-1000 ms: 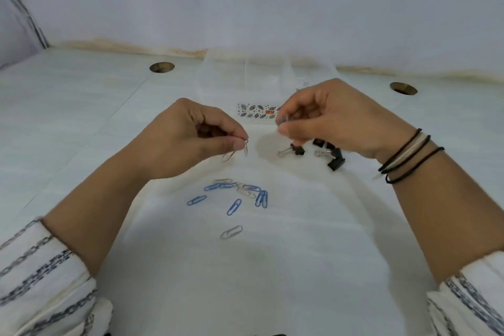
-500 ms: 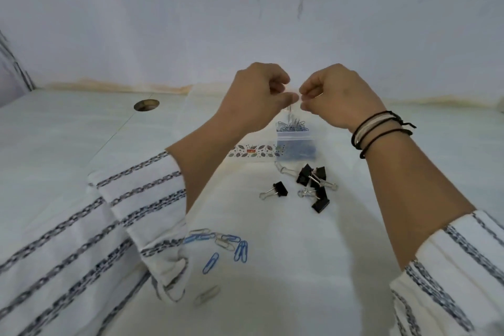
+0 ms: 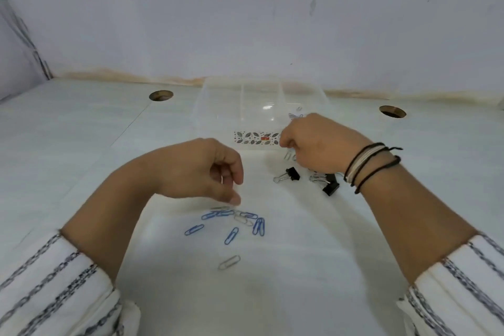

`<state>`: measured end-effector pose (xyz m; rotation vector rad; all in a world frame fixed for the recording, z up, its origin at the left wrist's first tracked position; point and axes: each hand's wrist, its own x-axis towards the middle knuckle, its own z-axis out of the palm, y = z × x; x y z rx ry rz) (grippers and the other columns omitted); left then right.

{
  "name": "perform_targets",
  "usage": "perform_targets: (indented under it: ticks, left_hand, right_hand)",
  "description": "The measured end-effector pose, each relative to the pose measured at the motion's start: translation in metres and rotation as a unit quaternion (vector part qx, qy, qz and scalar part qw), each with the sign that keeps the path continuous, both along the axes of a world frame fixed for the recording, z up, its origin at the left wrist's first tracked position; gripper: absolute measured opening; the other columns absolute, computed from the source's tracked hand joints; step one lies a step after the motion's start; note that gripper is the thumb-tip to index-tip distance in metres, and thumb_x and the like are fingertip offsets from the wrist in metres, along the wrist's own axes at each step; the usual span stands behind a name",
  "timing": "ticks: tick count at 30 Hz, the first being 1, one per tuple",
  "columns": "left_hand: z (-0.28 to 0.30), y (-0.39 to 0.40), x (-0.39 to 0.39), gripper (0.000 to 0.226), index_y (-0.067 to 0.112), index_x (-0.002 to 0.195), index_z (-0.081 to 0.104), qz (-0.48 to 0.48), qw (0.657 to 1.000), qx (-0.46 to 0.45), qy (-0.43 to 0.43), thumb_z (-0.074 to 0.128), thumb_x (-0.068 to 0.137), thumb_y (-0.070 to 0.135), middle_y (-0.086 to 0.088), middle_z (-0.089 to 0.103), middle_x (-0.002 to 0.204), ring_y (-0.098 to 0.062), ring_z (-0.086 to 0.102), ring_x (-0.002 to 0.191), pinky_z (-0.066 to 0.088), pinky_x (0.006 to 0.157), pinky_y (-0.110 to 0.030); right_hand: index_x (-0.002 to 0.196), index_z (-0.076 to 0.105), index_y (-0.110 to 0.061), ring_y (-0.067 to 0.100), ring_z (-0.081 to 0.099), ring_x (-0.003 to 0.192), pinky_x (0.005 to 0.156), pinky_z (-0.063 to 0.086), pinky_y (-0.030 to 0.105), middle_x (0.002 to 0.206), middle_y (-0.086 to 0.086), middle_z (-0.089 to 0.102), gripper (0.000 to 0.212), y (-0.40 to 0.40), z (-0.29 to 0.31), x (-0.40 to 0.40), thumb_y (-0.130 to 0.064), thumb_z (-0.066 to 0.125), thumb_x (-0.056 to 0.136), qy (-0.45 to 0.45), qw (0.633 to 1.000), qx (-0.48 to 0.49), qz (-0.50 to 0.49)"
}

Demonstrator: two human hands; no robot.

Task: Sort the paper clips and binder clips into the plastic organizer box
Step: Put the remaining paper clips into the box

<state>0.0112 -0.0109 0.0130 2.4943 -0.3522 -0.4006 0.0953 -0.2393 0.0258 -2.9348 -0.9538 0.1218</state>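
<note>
A lone silver paper clip (image 3: 229,262) lies nearest on the white desk (image 3: 81,144). Past it sits a little pile of blue paper clips (image 3: 234,222). They look thin, light and slippery, so each is best pinched by its edge. The left hand (image 3: 196,169) hangs just over the pile, fingers (image 3: 235,200) curled down, holding nothing. Farther on, black binder clips (image 3: 293,174) lie by the right hand (image 3: 316,142). Its fingers are curled, maybe around a clip, but that is hidden. The clear organizer box (image 3: 261,106) stands at the back, with a few clips inside.
</note>
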Motion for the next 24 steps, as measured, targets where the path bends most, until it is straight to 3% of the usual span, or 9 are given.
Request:
perform_targets:
  ticks: [3, 8, 12, 16, 20, 24]
  left_hand:
    - [-0.01, 0.012, -0.005, 0.027, 0.029, 0.09, 0.072, -0.006, 0.999, 0.015, 0.042, 0.091, 0.073, 0.039, 0.009, 0.073, 0.076, -0.003, 0.061, 0.063, 0.051, 0.067, -0.024]
    - [-0.006, 0.034, -0.007, 0.037, 0.029, 0.094, 0.071, -0.006, 0.994, 0.032, 0.103, 0.096, 0.068, 0.036, 0.004, 0.074, 0.083, -0.004, 0.062, 0.067, 0.052, 0.068, -0.025]
    - [-0.004, 0.046, -0.01, 0.043, 0.032, 0.097, 0.071, -0.001, 0.991, 0.049, 0.124, 0.098, 0.064, 0.033, 0.005, 0.075, 0.09, -0.004, 0.065, 0.069, 0.053, 0.068, -0.022]
    - [-0.007, 0.045, -0.009, 0.041, 0.032, 0.095, 0.07, 0.005, 0.991, 0.067, 0.115, 0.097, 0.064, 0.031, 0.007, 0.075, 0.089, -0.004, 0.065, 0.069, 0.053, 0.067, -0.023]
    - [-0.009, 0.044, -0.008, 0.04, 0.032, 0.093, 0.069, 0.006, 0.991, 0.077, 0.107, 0.097, 0.065, 0.03, 0.007, 0.074, 0.087, -0.005, 0.064, 0.069, 0.052, 0.068, -0.025]
    - [-0.009, 0.044, -0.008, 0.038, 0.034, 0.095, 0.069, 0.0, 0.991, 0.075, 0.107, 0.096, 0.068, 0.031, 0.006, 0.074, 0.088, -0.005, 0.063, 0.068, 0.052, 0.069, -0.026]
  right_hand:
    - [0.104, 0.065, -0.006, 0.032, 0.063, 0.086, 0.069, 0.051, 0.037, 0.097, 0.013, 0.065, 0.023, 0.006, -0.018, -0.001, 0.0, 0.056, 0.083, -0.013, 0.998, -0.06, 0.003]
    - [0.083, 0.057, -0.005, 0.034, 0.06, 0.084, 0.07, 0.05, 0.04, 0.086, 0.014, 0.063, 0.002, 0.014, -0.026, -0.007, -0.005, 0.058, 0.085, -0.023, 0.997, -0.068, 0.027]
    - [0.109, 0.068, -0.011, 0.031, 0.064, 0.1, 0.085, 0.053, 0.042, 0.107, 0.01, 0.07, 0.026, 0.019, -0.024, -0.012, -0.006, 0.056, 0.086, -0.011, 0.999, -0.013, 0.049]
    - [0.106, 0.067, -0.013, 0.031, 0.059, 0.09, 0.072, 0.048, 0.034, 0.101, 0.011, 0.065, 0.032, 0.007, -0.019, -0.003, 0.003, 0.053, 0.081, -0.063, 0.997, -0.029, -0.017]
    - [0.111, 0.07, -0.017, 0.033, 0.064, 0.101, 0.087, 0.056, 0.042, 0.112, 0.01, 0.069, 0.039, 0.0, -0.018, 0.0, 0.001, 0.054, 0.081, -0.058, 0.998, -0.008, -0.033]
    - [0.111, 0.068, -0.02, 0.029, 0.064, 0.101, 0.086, 0.056, 0.042, 0.111, 0.007, 0.07, 0.039, 0.002, -0.021, -0.002, 0.0, 0.052, 0.081, -0.04, 0.999, -0.016, -0.02]
